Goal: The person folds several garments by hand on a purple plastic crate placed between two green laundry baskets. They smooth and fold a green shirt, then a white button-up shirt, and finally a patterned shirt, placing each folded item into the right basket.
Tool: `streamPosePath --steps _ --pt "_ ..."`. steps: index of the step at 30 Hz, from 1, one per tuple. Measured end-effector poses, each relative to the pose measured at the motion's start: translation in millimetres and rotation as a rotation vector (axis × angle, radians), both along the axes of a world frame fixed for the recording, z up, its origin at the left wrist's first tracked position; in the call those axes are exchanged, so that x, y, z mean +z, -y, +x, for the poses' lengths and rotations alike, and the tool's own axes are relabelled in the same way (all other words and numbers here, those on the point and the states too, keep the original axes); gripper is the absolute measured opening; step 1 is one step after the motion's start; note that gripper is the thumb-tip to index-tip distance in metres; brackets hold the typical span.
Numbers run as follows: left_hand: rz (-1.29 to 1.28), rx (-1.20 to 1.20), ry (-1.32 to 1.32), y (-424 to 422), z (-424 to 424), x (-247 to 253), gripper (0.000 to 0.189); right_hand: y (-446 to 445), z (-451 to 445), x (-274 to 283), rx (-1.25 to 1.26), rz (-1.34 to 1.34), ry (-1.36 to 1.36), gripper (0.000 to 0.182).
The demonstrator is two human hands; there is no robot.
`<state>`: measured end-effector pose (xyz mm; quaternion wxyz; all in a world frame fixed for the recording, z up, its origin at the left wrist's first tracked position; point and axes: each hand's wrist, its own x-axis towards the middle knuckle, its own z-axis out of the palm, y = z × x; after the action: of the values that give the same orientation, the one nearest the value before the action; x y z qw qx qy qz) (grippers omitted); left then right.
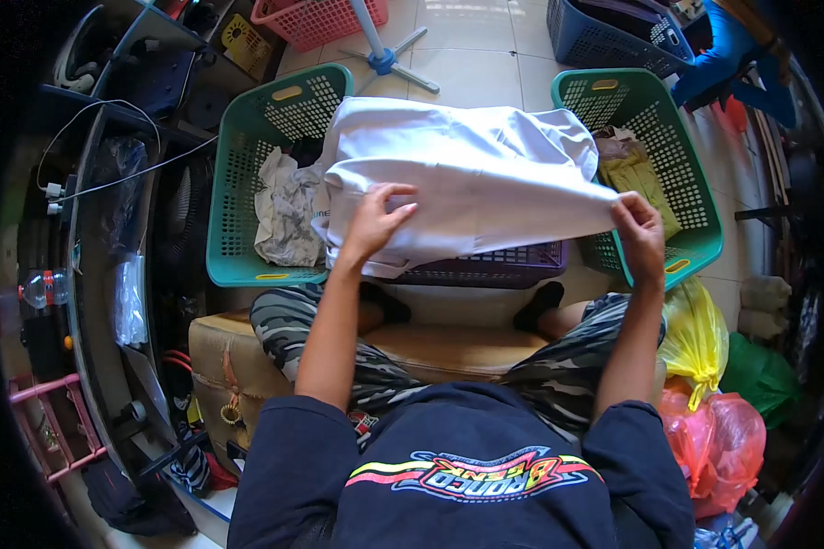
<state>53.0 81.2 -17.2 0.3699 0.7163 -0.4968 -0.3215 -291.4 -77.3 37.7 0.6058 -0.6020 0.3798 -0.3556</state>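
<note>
A white cloth garment (453, 185) lies spread before me over a purple plastic basket (515, 267), its near part drawn out to the right. My right hand (638, 223) pinches the garment's right end between thumb and fingers. Over the garment's left part is my left hand (383, 216), fingers and thumb spread apart, with nothing held between them. To the left stands a green laundry basket (223, 206) with a crumpled, grey-marked white cloth (285, 213) in it. Another green laundry basket (704, 206), at the right, holds an olive-green cloth (635, 178).
A white stand's foot (381, 62) is on the tiled floor beyond the garment. Behind are a pink basket (316, 20) and a blue basket (577, 41). Yellow (697, 336) and red plastic bags (714, 439) lie at my right. Dark shelving with a cable (144, 165) stands left.
</note>
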Motion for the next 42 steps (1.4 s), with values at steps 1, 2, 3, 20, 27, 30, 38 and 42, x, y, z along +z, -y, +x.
streamPosePath --steps 1,2,3,20,27,30,38,42 --pt "0.031 0.008 0.186 -8 14 -11 0.033 9 -6 -5 -0.043 0.046 -0.022 0.010" --pt "0.091 0.084 0.304 -17 19 -13 0.041 18 -13 -10 -0.046 0.002 -0.157 0.010" --pt "0.137 0.138 0.376 -27 23 -18 0.043 24 -16 -12 -0.046 -0.046 -0.290 0.010" --pt "0.694 0.744 0.047 -77 89 -116 0.077 54 18 -36 -0.154 -0.255 -0.593 0.038" --pt "0.611 0.777 0.076 -70 79 -97 0.047 -10 238 -106 0.447 -0.674 -0.910 0.031" --pt "0.328 0.892 -0.211 -63 88 -89 0.033 -10 249 -138 0.379 -0.650 -0.789 0.012" --pt "-0.463 0.738 -1.003 -52 108 19 0.005 44 190 3 0.156 -0.220 -0.123 0.016" --pt "-0.374 0.341 -0.951 -58 87 45 0.004 38 106 41 0.080 -0.050 -0.074 0.012"
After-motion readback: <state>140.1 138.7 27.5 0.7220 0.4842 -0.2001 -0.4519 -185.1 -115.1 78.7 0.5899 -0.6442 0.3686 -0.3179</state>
